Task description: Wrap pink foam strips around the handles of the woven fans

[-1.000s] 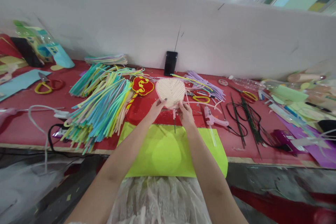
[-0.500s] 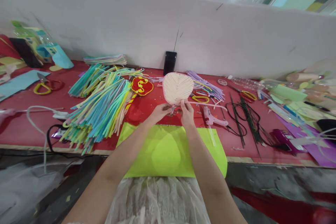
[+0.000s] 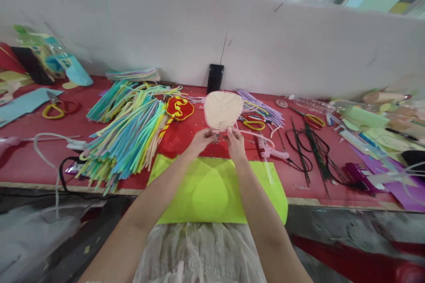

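Observation:
A cream, rounded fan (image 3: 223, 109) of pipe cleaners laid in a leaf pattern, edged in pink, stands up above my hands. My left hand (image 3: 202, 141) is closed at the fan's base, on the left of its short stem. Close beside it, my right hand (image 3: 236, 142) pinches a pink pipe cleaner (image 3: 255, 134) against the bottom edge; its loose end trails to the right. The fingertips partly hide the stem. A bright yellow-green sheet (image 3: 212, 190) lies below my forearms at the table's front edge.
Left of my hands lies a big pile of coloured pipe cleaners (image 3: 122, 137), with a red and yellow fan (image 3: 180, 109) beside it. To the right are a pink glue gun (image 3: 274, 152), scissors (image 3: 254, 124) and dark wires (image 3: 315, 154). A phone (image 3: 215, 78) leans on the back wall.
The fan has shifted slightly left and tilted a little. The pink pipe cleaner's loose end has swung lower and nearer to my right hand.

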Available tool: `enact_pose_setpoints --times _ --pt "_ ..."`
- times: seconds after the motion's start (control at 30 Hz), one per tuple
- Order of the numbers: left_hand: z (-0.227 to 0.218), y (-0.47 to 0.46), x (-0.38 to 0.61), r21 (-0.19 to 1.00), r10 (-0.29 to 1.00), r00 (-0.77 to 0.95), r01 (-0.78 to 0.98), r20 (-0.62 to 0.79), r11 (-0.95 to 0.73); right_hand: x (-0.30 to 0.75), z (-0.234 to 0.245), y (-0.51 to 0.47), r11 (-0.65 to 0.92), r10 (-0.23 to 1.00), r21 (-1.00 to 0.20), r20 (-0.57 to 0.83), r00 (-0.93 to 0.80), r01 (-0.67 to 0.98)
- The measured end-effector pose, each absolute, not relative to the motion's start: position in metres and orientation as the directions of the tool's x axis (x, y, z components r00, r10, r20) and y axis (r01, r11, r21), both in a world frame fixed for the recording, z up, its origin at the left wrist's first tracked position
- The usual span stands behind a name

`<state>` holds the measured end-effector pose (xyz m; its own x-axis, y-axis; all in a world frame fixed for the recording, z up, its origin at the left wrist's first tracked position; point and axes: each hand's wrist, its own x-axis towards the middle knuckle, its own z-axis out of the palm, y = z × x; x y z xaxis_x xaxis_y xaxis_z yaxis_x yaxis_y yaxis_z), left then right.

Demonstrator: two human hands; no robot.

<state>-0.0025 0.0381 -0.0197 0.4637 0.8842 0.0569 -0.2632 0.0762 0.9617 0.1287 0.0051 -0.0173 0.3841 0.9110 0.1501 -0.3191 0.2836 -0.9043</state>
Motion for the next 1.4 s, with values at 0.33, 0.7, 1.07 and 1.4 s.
enact_pose_setpoints --times 0.33,0.7,1.07,1.4 --pt "-0.012 0.036 -0.005 0.953 0.914 0.396 -0.301 0.092 0.035 0.135 -0.015 0.006 0.246 0.897 -0.851 0.017 0.442 -0.465" --pt "-0.010 0.034 -0.004 0.956 0.896 0.424 -0.294 0.129 0.001 0.129 -0.017 0.006 0.242 0.902 -0.867 0.036 0.430 -0.435" --pt "-0.014 0.037 -0.003 0.954 0.900 0.402 -0.296 0.169 -0.046 0.128 -0.017 0.006 0.245 0.902 -0.883 0.057 0.428 -0.400" --pt "-0.014 0.039 0.000 0.937 0.897 0.404 -0.347 0.181 -0.033 0.128 -0.018 0.006 0.253 0.895 -0.891 0.068 0.441 -0.377"
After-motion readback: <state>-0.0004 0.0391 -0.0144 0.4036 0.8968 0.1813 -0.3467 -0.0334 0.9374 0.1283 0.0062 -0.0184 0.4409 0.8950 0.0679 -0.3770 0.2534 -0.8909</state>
